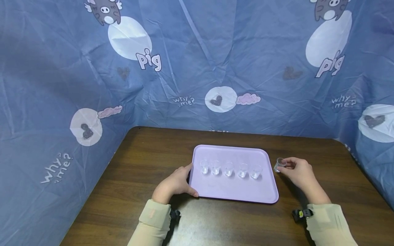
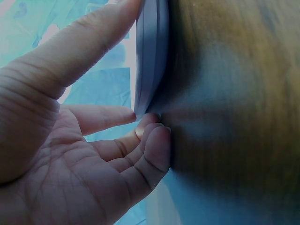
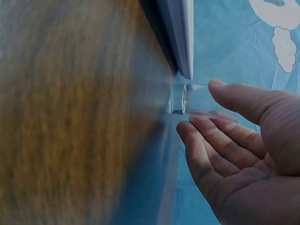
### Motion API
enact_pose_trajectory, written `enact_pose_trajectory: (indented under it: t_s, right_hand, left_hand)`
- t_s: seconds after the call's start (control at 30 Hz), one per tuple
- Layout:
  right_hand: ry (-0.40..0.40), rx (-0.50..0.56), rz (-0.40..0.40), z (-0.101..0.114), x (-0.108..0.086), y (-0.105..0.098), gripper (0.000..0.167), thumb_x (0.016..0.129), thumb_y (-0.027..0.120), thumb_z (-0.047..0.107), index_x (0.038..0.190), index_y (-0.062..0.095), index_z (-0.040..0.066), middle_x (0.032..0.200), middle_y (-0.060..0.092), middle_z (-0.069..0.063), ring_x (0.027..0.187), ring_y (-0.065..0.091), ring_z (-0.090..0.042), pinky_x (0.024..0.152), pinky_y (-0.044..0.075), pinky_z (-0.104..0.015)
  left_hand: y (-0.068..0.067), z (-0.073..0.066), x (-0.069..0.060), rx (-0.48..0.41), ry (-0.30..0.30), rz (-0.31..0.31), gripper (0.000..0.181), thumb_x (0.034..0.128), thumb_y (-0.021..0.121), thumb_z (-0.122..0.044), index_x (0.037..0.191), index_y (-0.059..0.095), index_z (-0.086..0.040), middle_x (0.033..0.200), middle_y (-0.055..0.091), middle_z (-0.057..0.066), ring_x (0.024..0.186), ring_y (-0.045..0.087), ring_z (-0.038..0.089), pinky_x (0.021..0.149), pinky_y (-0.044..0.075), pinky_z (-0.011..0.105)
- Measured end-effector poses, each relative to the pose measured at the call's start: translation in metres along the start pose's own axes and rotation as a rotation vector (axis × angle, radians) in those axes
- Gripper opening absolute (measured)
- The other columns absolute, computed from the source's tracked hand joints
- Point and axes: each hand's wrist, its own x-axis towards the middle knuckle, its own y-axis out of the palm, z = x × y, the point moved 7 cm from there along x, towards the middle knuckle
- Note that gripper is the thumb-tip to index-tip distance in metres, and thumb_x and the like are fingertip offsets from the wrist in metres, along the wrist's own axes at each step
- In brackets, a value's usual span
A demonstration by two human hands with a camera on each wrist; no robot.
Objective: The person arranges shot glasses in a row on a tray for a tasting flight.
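Observation:
A lilac tray lies flat on the wooden table, with several small clear shot glasses standing in a row across it. My left hand rests at the tray's left side, thumb at the near corner and index fingertip against the edge. In the left wrist view the tray's rim stands between that thumb and the index finger; the other fingertips rest on the table. Just right of the tray, my right hand pinches another shot glass between thumb and fingers. Its thick clear base shows close to the table.
The brown wooden table reaches out on all sides of the tray. A blue printed cloth hangs behind the table and along its sides. Dark wrist cameras sit at both cuffs.

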Motion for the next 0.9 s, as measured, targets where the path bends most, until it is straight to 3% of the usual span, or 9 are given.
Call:
enact_pose_trajectory:
  t_s: [0.27, 0.5, 0.9]
  right_hand:
    - [0.008, 0.006, -0.001, 0.007, -0.004, -0.006, 0.035, 0.085, 0.084, 0.015, 0.106, 0.07, -0.009, 0.094, 0.072, -0.019, 0.087, 0.07, -0.034, 0.061, 0.053, -0.026]
    - [-0.005, 0.006, 0.009, 0.013, -0.007, -0.009, 0.038, 0.086, 0.083, 0.019, 0.109, 0.07, -0.009, 0.097, 0.073, -0.019, 0.089, 0.07, -0.035, 0.068, 0.057, -0.037]
    - [-0.038, 0.043, 0.034, 0.025, -0.014, -0.011, 0.036, 0.086, 0.083, 0.018, 0.11, 0.071, -0.007, 0.098, 0.073, -0.016, 0.089, 0.071, -0.031, 0.065, 0.054, -0.023]
  left_hand:
    - [0.0, 0.0, 0.0, -0.008, -0.009, 0.002, 0.118, 0.0593, 0.101, -0.024, 0.155, 0.036, 0.001, 0.131, 0.056, 0.029, 0.125, 0.049, 0.041, 0.104, 0.04, 0.053]
    - [0.0, 0.0, 0.0, -0.009, -0.01, 0.004, 0.118, 0.0592, 0.101, -0.024, 0.155, 0.037, 0.001, 0.131, 0.057, 0.029, 0.125, 0.05, 0.041, 0.103, 0.041, 0.053]
    - [0.0, -0.001, -0.001, -0.003, -0.022, 0.007, 0.118, 0.0595, 0.101, -0.025, 0.155, 0.036, 0.0, 0.132, 0.056, 0.029, 0.126, 0.049, 0.041, 0.104, 0.04, 0.053]
